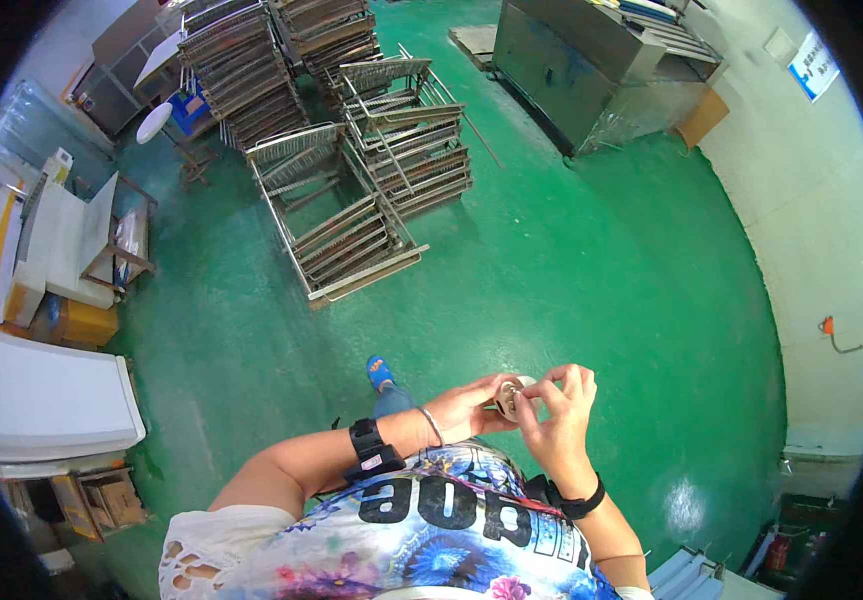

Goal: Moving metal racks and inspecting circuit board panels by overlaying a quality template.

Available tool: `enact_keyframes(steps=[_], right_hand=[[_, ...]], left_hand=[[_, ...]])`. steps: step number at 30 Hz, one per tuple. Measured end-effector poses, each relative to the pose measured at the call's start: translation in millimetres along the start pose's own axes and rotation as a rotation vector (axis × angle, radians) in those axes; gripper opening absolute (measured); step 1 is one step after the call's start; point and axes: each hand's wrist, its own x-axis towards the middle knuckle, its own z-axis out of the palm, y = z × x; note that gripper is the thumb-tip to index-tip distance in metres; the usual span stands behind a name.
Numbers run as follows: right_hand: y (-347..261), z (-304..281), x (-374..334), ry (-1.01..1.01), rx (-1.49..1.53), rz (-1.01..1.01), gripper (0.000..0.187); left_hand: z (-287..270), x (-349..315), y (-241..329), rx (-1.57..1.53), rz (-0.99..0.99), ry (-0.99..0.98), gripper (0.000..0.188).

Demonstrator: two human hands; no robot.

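Steadiness seems to be what this close work calls for. Your left hand (472, 407) curls around the small round piece (507, 399), thumb and fingers closed on its rim; the piece is to the right of the blue sandal (380, 372) as you look down. Your right hand (560, 418) meets it on the side away from the sandal, thumb and fingertips drawn nearly together at its face; whether they pinch a tiny part or merely press cannot be told. Best let your left do the holding and work with the right fingertips alone, wrist loose. Squeeze the rim too hard and it could slip to the green floor (632, 310).

Your right fingers cover part of the face and your left ones some of the rim; the details are too small to make out. Your left forearm (324, 458) hides the leg behind the sandal, and the stacked racks (232, 80) beyond it are cut off above.
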Motion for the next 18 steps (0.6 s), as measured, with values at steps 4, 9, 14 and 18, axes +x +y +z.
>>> enact_keyframes(steps=[4,9,14,18], right_hand=[[-1.2,9.2,-1.8,0.035,-0.178,-0.158,0.013],[-1.1,14.1,-3.2,0.032,-0.285,-0.250,0.011],[1.6,17.1,-10.0,-0.002,-0.280,-0.269,0.021],[5.4,2.1,-9.3,-0.096,-0.096,-0.138,0.037]], left_hand=[[-3.4,-1.9,-1.8,0.018,-0.009,-0.034,0.037],[-3.3,-2.4,-7.4,0.021,0.015,0.017,0.036],[-21.6,3.9,-13.2,-0.024,0.036,0.011,0.033],[-10.2,0.1,-7.9,-0.064,0.071,0.028,0.033]])
